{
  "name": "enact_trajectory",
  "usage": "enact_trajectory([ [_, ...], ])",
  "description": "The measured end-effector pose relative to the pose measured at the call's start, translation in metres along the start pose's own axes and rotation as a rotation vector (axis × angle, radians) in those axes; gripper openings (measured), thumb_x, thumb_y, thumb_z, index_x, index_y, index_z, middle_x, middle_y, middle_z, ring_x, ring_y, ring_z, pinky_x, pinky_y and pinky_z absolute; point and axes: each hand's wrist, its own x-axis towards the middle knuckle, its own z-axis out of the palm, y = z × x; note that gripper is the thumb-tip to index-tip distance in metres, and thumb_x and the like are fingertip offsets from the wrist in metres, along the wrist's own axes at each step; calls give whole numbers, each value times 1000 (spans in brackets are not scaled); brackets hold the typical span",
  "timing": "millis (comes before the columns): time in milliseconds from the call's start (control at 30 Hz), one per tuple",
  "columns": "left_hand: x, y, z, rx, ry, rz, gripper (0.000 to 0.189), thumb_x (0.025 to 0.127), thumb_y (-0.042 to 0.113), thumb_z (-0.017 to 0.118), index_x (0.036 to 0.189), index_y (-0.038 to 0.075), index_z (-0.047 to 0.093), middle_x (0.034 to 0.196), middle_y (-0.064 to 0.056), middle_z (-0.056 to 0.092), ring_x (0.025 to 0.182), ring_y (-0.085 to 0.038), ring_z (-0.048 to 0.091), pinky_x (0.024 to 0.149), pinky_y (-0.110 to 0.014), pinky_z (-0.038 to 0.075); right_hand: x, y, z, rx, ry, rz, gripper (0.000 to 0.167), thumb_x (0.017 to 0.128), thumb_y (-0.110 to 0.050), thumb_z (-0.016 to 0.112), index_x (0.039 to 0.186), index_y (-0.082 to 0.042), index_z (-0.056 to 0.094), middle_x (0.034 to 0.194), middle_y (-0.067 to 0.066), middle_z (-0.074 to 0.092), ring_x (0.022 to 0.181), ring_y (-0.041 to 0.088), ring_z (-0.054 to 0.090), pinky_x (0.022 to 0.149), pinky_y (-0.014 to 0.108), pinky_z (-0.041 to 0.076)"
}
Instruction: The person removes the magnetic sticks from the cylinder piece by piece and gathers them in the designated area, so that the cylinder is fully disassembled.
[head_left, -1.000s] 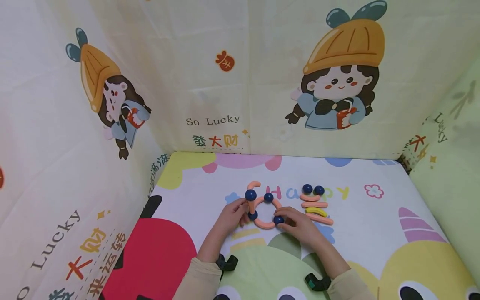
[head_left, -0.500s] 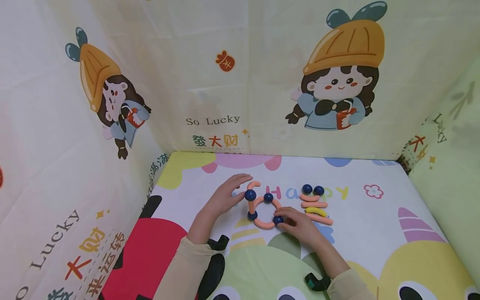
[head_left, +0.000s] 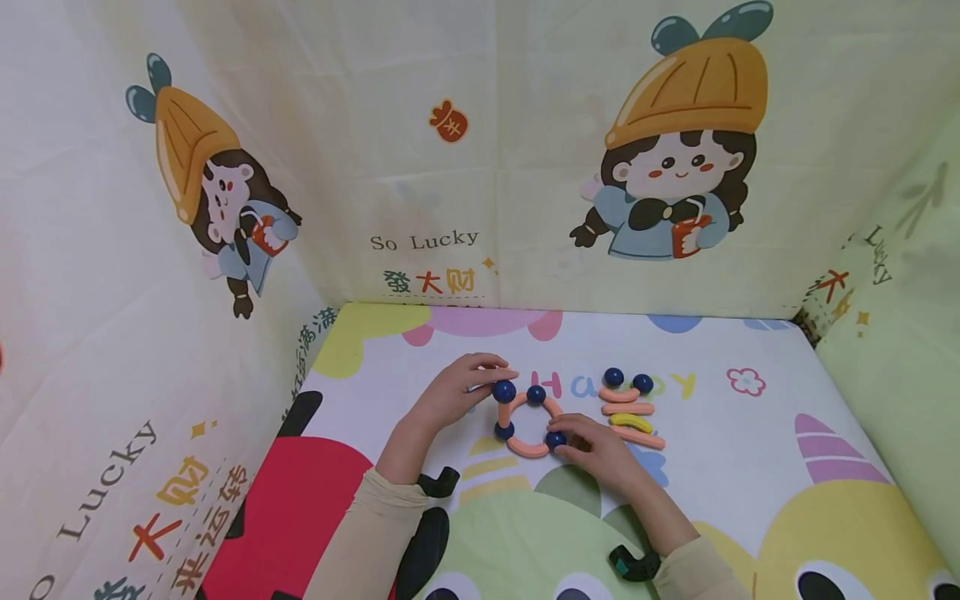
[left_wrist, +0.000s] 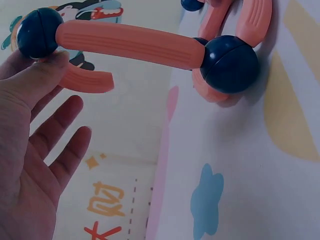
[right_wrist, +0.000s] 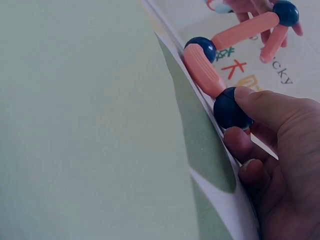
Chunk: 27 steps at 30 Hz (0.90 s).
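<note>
A ring of curved salmon-pink rods (head_left: 528, 451) and dark blue balls lies on the printed table mat. From its left ball (head_left: 504, 430) a straight pink rod (left_wrist: 130, 44) rises to an upper blue ball (left_wrist: 40, 34). My left hand (head_left: 450, 392) pinches this upper ball beside its joint with a short curved rod (left_wrist: 90, 81); the other fingers are spread. In the head view that hand hides the curved rod. My right hand (head_left: 600, 446) grips the ring's lower right ball (right_wrist: 231, 109) between thumb and fingers.
Right of the ring lie two loose blue balls (head_left: 613, 378), several pink rods (head_left: 628, 409) and a curved yellow rod (head_left: 632, 423). Printed cloth walls (head_left: 420, 175) stand behind and at both sides of the mat (head_left: 720, 458).
My left hand has left the ring's lower left, moved up and taken hold of the upper ball. One loose ball at the right has shifted slightly rightward. My right hand stays put.
</note>
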Motion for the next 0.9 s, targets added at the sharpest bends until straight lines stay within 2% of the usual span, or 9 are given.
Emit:
enact_trajectory([
  [167,-1,-2,-1,46,23,25,35,96,9,63,126,27,70,128,-1,61,121,-18,57,102,-35,49,0,-1,0,-14,-6,23,34,92,-39,69,125,-34,66,132,-16,58,90,6,58,79,23,51],
  [267,-2,-2,-1,45,44,-6,34,96,10,63,125,27,70,126,0,62,120,-18,58,102,-35,50,0,-2,0,-16,-8,38,34,91,-40,69,125,-35,65,132,-17,58,92,7,58,80,24,50],
  [433,-4,-4,1,-59,77,-163,35,96,15,64,126,32,68,124,7,63,119,-12,59,100,-34,51,0,-3,0,-14,-13,49,34,92,-39,69,125,-35,65,132,-17,57,93,8,58,82,24,50],
  [533,-5,-8,2,-132,121,-260,33,97,19,63,125,34,68,123,11,65,113,-9,61,96,-33,54,0,-4,0,-19,-10,50,34,92,-38,70,125,-35,65,133,-17,57,94,8,58,82,24,50],
  [667,-6,-13,4,-209,185,-350,30,97,26,64,126,31,69,121,12,67,103,-9,63,89,-33,56,0,-4,-1,-19,-4,47,33,92,-36,70,125,-34,65,134,-16,57,93,8,58,81,24,50],
  [767,-7,-17,6,-263,215,-424,30,96,33,64,126,32,68,116,12,68,102,-9,63,90,-34,56,-1,-4,-1,-24,-1,40,33,92,-35,70,125,-34,65,134,-15,57,91,8,58,81,24,50],
  [900,-9,-24,8,-340,222,-525,30,95,42,64,125,39,66,116,13,68,106,-11,64,94,-36,55,-1,-4,-1,-31,2,27,33,92,-37,69,125,-34,65,134,-14,57,90,7,57,79,23,50],
])
